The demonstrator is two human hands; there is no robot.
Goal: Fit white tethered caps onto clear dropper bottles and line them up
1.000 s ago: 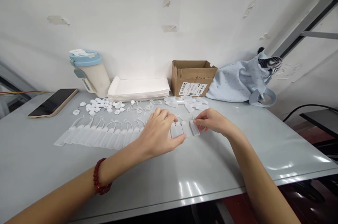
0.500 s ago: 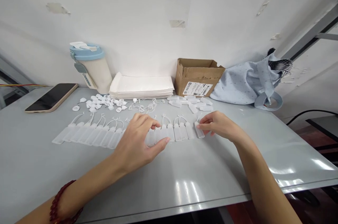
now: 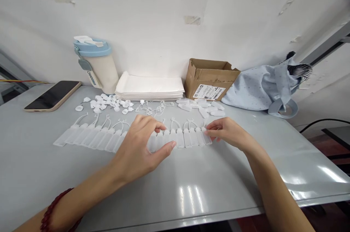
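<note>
A row of small translucent plastic bottles [image 3: 101, 138], flat in shape with thin cord loops at their necks, lies side by side across the grey table. My right hand [image 3: 229, 132] pinches the rightmost bottle [image 3: 207, 140] by its neck at the end of the row, beside its neighbour. Over the middle of the row is my left hand [image 3: 139, 148], thumb and fingers apart, holding nothing; it hides several bottles. Behind the row lie white caps [image 3: 105, 101], loose cord loops [image 3: 157, 107] and more loose translucent bottles [image 3: 203, 111].
Against the wall stand a cream tumbler with a blue lid [image 3: 102, 68], a stack of white envelopes [image 3: 150, 88], an open cardboard box [image 3: 212, 79] and a light blue cloth bag [image 3: 254, 88]. A phone [image 3: 53, 95] lies at the left. The table's front edge [image 3: 218, 216] is near me.
The rightmost bottle, in my right hand, has moved left and closed the gap to the row. My left hand has barely moved. The camera view has shifted slightly.
</note>
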